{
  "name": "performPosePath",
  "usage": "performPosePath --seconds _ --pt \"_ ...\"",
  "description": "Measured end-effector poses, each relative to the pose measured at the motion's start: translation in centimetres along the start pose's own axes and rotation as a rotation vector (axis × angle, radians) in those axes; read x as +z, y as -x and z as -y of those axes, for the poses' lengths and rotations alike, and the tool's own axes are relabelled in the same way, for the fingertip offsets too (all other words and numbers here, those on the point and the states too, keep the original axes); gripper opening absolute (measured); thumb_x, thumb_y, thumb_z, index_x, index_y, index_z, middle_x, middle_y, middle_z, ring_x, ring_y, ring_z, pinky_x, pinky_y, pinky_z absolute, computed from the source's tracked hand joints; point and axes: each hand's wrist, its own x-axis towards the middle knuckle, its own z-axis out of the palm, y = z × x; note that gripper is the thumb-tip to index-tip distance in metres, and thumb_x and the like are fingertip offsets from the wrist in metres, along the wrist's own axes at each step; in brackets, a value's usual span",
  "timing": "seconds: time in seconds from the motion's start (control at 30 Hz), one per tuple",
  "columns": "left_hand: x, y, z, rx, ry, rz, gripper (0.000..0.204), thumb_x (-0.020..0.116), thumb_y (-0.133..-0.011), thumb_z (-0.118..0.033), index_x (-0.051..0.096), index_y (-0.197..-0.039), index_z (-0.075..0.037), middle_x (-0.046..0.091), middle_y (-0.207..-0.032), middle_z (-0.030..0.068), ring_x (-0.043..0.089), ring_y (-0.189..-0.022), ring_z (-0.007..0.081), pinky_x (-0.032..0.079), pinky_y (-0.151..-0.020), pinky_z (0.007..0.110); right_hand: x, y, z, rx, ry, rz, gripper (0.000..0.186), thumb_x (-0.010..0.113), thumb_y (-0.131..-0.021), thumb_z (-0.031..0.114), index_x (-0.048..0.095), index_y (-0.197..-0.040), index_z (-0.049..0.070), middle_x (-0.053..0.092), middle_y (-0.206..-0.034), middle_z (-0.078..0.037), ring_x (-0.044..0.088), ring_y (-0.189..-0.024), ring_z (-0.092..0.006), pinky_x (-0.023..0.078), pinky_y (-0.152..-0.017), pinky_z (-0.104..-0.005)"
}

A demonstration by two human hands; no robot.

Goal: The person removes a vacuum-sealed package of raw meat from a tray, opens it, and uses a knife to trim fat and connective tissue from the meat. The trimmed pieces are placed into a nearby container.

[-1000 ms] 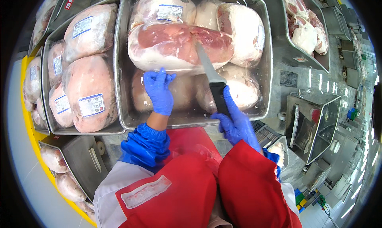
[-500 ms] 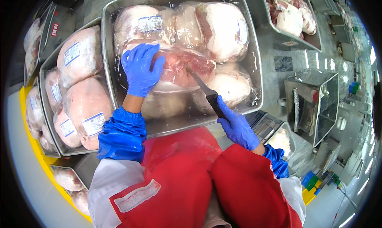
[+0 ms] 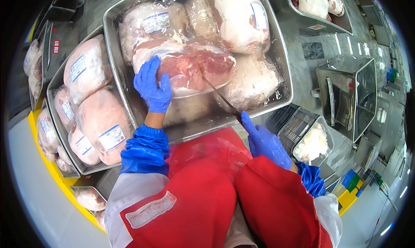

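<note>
A large raw cut of meat (image 3: pixel 186 68), red with a pale fat rim, lies on top of wrapped pieces in a steel tub (image 3: pixel 286 92). My left hand (image 3: pixel 153 85), in a blue glove, rests against the near left edge of this cut, thumb apart from the fingers. In my blue-gloved right hand (image 3: pixel 268 142) is a knife (image 3: pixel 225 101), its dark handle mostly hidden by the fingers. The blade points up and left, its tip at the middle of the red meat, where a slit shows.
Wrapped, labelled meat pieces (image 3: pixel 101 114) fill another steel tub on the left. At the upper right stands a tub of unwrapped meat (image 3: pixel 313 4). A dark crate (image 3: pixel 287 122) and a bin of white scraps (image 3: pixel 312 144) are right of my right hand, beyond them a steel-framed cart (image 3: pixel 346 96).
My left hand has slid down and back toward the near edge of the meat. My right hand has drawn the knife down and right, its tip still at the cut.
</note>
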Motion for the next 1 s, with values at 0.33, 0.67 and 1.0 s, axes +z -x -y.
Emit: performPosePath --seconds 0.33,0.67,1.0 --pt "0.7 1.2 0.0 -0.001 0.061 -0.072 0.042 0.06 -0.074 -0.024 0.056 -0.111 -0.006 0.057 -0.113 0.0097 0.052 -0.102 0.0281 0.036 -0.088 0.038 5.6 -1.5 2.1 0.126 -0.617 -0.176 0.068 0.055 -0.081 0.004 0.023 -0.138 0.02 0.059 -0.078 -0.023 0.06 -0.068 -0.031 0.047 -0.065 -0.0363" --pt "0.6 0.3 0.0 0.034 0.008 -0.027 0.045 0.062 -0.071 -0.022 0.054 -0.112 -0.006 0.056 -0.114 0.0106 0.051 -0.103 0.0288 0.037 -0.089 0.038 -3.2 -1.3 0.1 -0.055 -0.209 -0.004 0.069 0.047 -0.077 0.002 0.018 -0.138 0.013 0.053 -0.074 -0.022 0.055 -0.064 -0.0366 0.045 -0.058 -0.0437" --pt "0.1 1.2 -0.5 0.021 0.002 0.019 0.049 0.064 -0.07 -0.018 0.052 -0.115 -0.004 0.053 -0.117 0.0121 0.048 -0.107 0.0282 0.038 -0.091 0.036 -1.0 -2.1 -0.2 -0.055 0.04 -0.003 0.074 0.047 -0.072 -0.001 0.018 -0.138 0.014 0.05 -0.077 -0.02 0.054 -0.059 -0.0347 0.045 -0.051 -0.0437"
